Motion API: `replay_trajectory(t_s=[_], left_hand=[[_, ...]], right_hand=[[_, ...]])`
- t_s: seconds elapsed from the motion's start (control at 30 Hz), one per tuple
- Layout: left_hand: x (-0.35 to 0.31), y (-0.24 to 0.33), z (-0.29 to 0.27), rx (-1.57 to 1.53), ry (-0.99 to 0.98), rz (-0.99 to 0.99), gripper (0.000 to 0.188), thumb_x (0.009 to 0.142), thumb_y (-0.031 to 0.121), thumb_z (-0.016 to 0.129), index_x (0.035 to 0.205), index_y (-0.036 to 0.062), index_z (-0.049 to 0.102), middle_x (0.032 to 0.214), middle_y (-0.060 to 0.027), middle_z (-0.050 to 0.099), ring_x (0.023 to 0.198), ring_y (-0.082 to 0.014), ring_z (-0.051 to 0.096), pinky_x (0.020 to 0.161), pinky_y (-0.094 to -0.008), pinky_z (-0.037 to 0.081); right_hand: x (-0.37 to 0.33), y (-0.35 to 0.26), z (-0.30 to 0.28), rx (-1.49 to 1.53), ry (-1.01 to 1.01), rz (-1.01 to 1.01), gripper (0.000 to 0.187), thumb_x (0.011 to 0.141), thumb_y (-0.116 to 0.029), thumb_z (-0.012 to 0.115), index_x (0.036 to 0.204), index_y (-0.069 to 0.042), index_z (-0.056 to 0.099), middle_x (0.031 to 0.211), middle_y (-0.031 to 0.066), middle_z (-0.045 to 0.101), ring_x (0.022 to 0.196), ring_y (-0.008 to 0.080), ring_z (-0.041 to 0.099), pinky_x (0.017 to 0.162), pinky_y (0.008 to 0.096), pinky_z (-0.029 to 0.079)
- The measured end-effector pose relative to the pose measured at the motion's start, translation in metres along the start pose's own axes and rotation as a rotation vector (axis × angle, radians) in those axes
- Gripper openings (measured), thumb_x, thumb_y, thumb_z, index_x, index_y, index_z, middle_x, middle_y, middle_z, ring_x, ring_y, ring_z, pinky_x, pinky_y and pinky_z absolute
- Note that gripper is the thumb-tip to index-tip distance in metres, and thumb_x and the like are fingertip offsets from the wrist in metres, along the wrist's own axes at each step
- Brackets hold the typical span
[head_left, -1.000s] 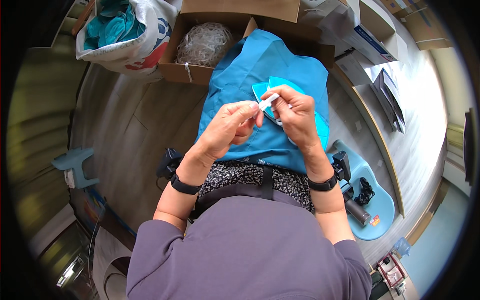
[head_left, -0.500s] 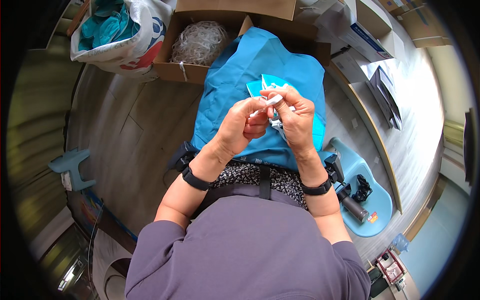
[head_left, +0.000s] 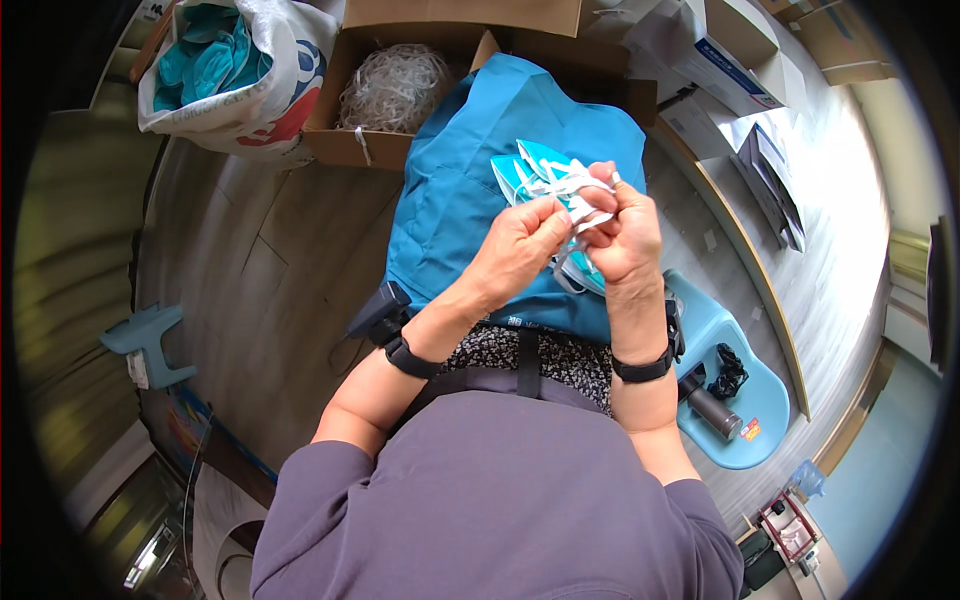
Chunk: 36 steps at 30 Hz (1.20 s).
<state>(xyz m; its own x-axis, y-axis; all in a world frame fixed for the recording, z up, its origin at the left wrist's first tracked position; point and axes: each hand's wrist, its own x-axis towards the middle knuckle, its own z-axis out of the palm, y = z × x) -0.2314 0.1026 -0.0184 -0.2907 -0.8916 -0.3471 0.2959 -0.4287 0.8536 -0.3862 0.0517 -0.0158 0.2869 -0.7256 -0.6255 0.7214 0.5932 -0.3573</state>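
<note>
Several teal fabric pieces [head_left: 540,165] with pale edges lie bunched on the blue cloth [head_left: 450,220] across my lap. White straps [head_left: 570,187] run from them up to my hands. My right hand [head_left: 632,238] is closed, its fingers curled around a loose bundle of these straps. Beside it, my left hand [head_left: 515,250] pinches at a white strap between thumb and forefinger. The two hands are nearly touching. Parts of the teal pieces are hidden behind the fingers and straps.
Ahead stands an open cardboard box [head_left: 335,145] holding a tangle of white strips [head_left: 395,88]. A white sack [head_left: 235,110] with teal pieces inside is at the far left. On the right, a blue plastic stool [head_left: 740,440] bears a dark bottle [head_left: 712,412] and a black bundle [head_left: 728,370].
My right hand has moved right and turned, with the straps now looped over its fingers. My left hand has shifted right and slightly nearer. More of the straps and teal pieces shows.
</note>
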Motion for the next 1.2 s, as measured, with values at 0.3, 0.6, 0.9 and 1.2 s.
replay_trajectory(t_s=[0.3,0.6,0.9,1.2], left_hand=[[-0.031,0.011,0.015,-0.240,0.019,-0.192,0.025,0.103,0.023,0.051,0.081,0.0106,0.047,0.066,0.0092,0.034,0.050,0.0005,0.025,0.043,-0.0189,0.018],[-0.075,0.009,0.004,-0.198,0.050,-0.320,0.025,0.103,0.021,0.047,0.080,0.0102,0.046,0.063,0.0087,0.030,0.049,-0.0011,0.023,0.043,-0.0207,0.018],[-0.048,0.006,-0.020,-0.498,-0.051,-0.219,0.014,0.092,0.010,0.044,0.079,0.0069,0.048,0.057,0.0068,0.030,0.046,-0.0030,0.026,0.042,-0.0220,0.020],[-0.024,-0.019,-0.040,-0.594,0.031,-0.245,0.030,0.087,0.010,0.039,0.101,-0.0047,0.061,0.060,0.0014,0.039,0.046,-0.0085,0.030,0.043,-0.0233,0.026]], right_hand=[[0.021,-0.034,-0.016,0.267,-0.019,-0.065,0.013,0.100,-0.009,0.039,0.094,-0.011,0.051,0.061,-0.0014,0.040,0.045,0.0064,0.026,0.037,0.0210,0.018],[0.058,-0.079,-0.060,0.367,0.047,-0.201,0.019,0.096,-0.003,0.039,0.084,-0.010,0.052,0.067,0.0022,0.050,0.055,0.0142,0.050,0.049,0.0262,0.044],[0.043,-0.021,-0.045,0.241,-0.497,-0.117,0.041,0.099,-0.031,0.050,0.127,-0.003,0.061,0.131,0.0143,0.062,0.117,0.0325,0.060,0.103,0.0462,0.048],[0.001,-0.031,-0.053,-0.188,-0.097,-0.443,0.025,0.101,-0.021,0.052,0.118,-0.003,0.055,0.093,0.0043,0.061,0.080,0.0120,0.061,0.073,0.0265,0.053]])
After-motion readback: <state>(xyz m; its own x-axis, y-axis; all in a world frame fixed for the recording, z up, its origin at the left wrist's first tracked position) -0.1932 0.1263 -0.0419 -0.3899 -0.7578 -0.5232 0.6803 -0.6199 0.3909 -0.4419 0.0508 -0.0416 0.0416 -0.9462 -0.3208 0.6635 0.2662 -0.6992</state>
